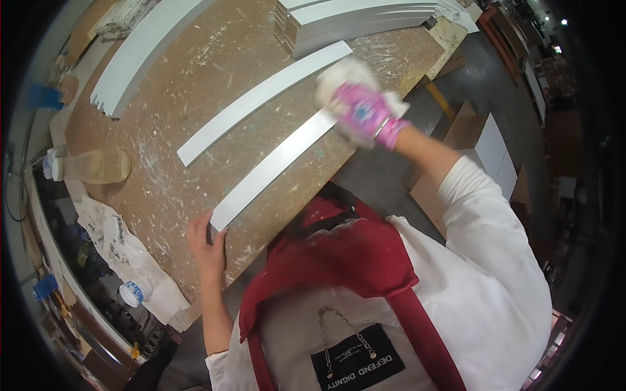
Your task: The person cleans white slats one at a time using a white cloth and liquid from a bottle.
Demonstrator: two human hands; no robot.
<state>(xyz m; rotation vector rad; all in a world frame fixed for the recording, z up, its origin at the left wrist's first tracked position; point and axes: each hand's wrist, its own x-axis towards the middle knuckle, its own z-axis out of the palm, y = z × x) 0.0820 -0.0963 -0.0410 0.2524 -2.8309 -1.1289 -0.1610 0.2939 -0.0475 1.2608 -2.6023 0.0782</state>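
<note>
A long white painted strip (277,166) lies slantwise on the worktable. My left hand (207,238) is bare and grips its near end, with the thumb on one side and the fingers on the other. My right hand (365,114), in a pink patterned glove with a band at the wrist, presses a bunched white cloth (349,73) over the strip's far end. The hand and cloth are slightly blurred, and they cover that end. A second white strip (261,98) lies roughly parallel, just beyond the first, touched by neither hand.
The brown, paint-flecked worktable (156,215) carries stacked white strips (358,26) at the back and more white strips (147,55) at far left. A bottle of cloudy liquid (98,166) lies at left, near a white jar (134,292). Cardboard (466,133) stands beyond the right edge.
</note>
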